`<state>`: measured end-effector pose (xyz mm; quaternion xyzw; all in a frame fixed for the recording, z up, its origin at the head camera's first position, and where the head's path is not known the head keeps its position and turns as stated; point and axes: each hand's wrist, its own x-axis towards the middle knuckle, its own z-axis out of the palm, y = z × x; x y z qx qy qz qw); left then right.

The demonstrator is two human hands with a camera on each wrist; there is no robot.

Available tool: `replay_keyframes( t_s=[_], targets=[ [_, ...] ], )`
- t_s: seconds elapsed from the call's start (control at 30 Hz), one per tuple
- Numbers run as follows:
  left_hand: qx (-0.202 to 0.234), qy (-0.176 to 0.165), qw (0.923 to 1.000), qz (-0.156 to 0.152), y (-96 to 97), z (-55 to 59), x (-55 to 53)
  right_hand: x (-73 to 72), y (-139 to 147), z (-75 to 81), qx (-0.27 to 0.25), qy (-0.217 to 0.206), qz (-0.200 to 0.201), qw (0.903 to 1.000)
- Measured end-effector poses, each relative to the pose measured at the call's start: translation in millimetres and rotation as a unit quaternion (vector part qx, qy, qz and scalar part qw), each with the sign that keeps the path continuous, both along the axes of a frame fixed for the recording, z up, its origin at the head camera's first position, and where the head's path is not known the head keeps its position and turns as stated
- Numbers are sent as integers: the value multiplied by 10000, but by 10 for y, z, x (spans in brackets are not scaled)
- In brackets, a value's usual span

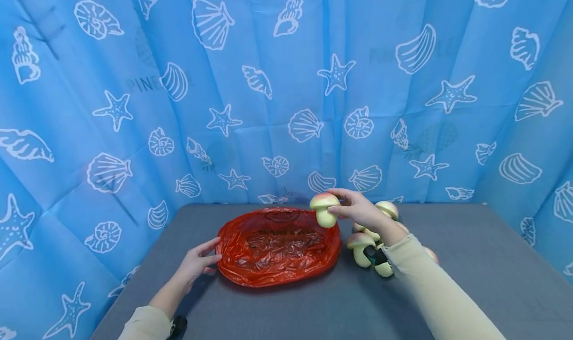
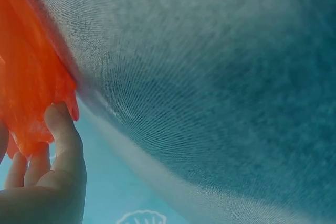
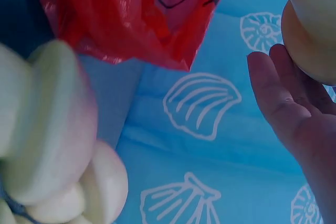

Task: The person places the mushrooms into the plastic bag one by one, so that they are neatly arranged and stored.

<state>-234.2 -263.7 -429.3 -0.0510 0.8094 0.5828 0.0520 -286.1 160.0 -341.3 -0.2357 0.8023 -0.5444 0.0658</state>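
Observation:
A red plastic bag [image 1: 286, 275] sits on the grey table with its wide mouth spread toward me. My left hand [image 1: 199, 260] holds the bag's left rim between thumb and fingers; the left wrist view shows the fingers [image 2: 65, 135] against the bag [image 2: 31, 66]. Above the bag's right rim, my right hand [image 1: 358, 208] grips a toy mushroom [image 1: 326, 210] upright by thumb and fingers, its pinkish cap on top and pale stem below. In the right wrist view that mushroom [image 3: 315, 40] is cut off by the frame's edge.
Several more toy mushrooms [image 1: 359, 245] lie piled right of the bag, partly hidden behind my right forearm. They show close up as pale mushrooms [image 3: 52, 124] in the right wrist view. A blue curtain [image 1: 277, 91] with white shells hangs behind the grey table [image 1: 474, 265].

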Motion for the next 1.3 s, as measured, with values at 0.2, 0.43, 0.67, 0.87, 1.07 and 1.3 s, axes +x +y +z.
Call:
replay_keyframes(
  t_s=[0.2,0.43,0.67,0.87,1.07,1.3],
  targets=[
    [-108,-43,9999,0,-8,26,0,-61,-170,-16,-6,-22,223,9997],
    [-137,-62,9999,-44,-16,33,-4,-127,-380,-33,-95,-276,377,9989],
    [-116,-28,9999,-27,-18,27,-6,-168,-540,-63,-61,-374,458,9982],
    [-69,-24,10000,-2,-26,13,-17,-191,-675,-84,56,-319,493,9983],
    [-86,-17,10000,-1,-23,18,-25,-226,-781,-108,101,-308,680,9972],
    [-120,-42,9999,-15,-21,27,-17,-281,-947,-147,46,-516,805,9954]
  ],
)
